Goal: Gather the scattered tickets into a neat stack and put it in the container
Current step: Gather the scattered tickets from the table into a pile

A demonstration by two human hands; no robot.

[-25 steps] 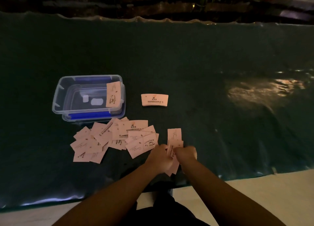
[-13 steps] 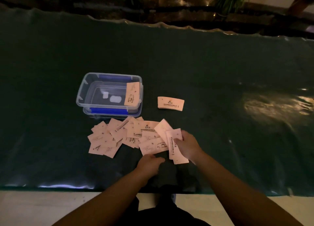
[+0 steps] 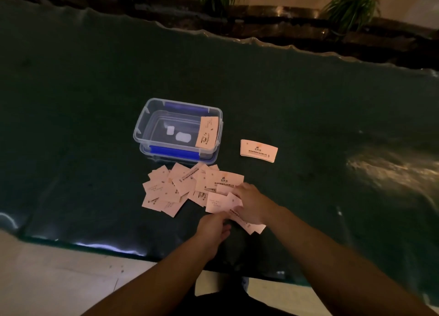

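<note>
While gathering underway: right hand (image 3: pixel 249 203) closed on partial stack (image 3: pixel 247 224); left hand (image 3: pixel 213 225) apparently pinching one ticket (image 3: pixel 217 203), dim view. Loose tickets (image 3: pixel 175 188) heaped on desk (image 3: pixel 95 102); one ticket (image 3: pixel 207 131) propped in container (image 3: pixel 142 125); small stack (image 3: pixel 258 150) apart. Mostly unfinished.

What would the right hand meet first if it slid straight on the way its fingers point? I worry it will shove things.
The right hand points up-left over the scattered tickets, so it would likely push those first. Beyond them stands the container. Its height above the pile is unclear.
</note>
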